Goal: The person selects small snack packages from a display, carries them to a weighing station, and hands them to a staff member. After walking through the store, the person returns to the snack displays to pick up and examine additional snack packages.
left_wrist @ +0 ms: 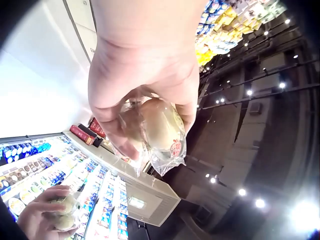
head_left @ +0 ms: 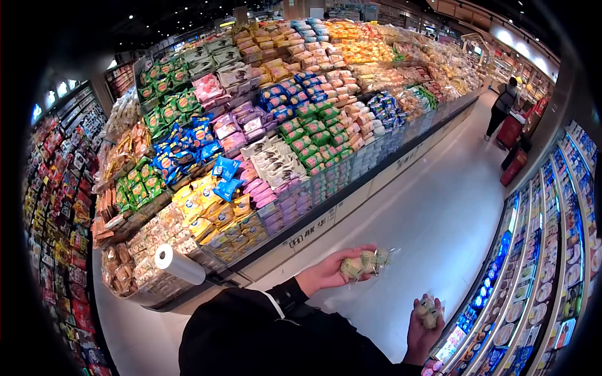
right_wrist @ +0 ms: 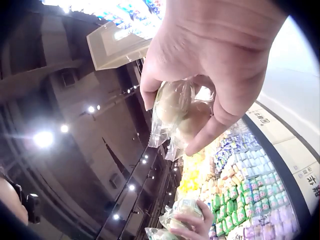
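My left hand point(head_left: 329, 268) is held out over the aisle, palm up, gripping small round pale cakes point(head_left: 364, 264) in clear wrappers. From the left wrist view, thumb and fingers curl round the wrapped cakes point(left_wrist: 162, 125), with crimped wrapper ends sticking out past them. Lower right in the head view, my right hand point(head_left: 421, 335) grips similar wrapped cakes point(head_left: 429, 313). The right wrist view shows its fingers bent round these cakes point(right_wrist: 175, 105), one packet beside the other. The two hands are apart, and the palms hide part of each bunch.
A long sloped display point(head_left: 301, 131) of colourful packaged snacks runs along the left, edged by a clear panel. On its near corner stands a white roll point(head_left: 180, 264). Lit shelves point(head_left: 533, 276) line the right. Farther down the aisle is a person point(head_left: 503, 108) near red bins point(head_left: 511, 131).
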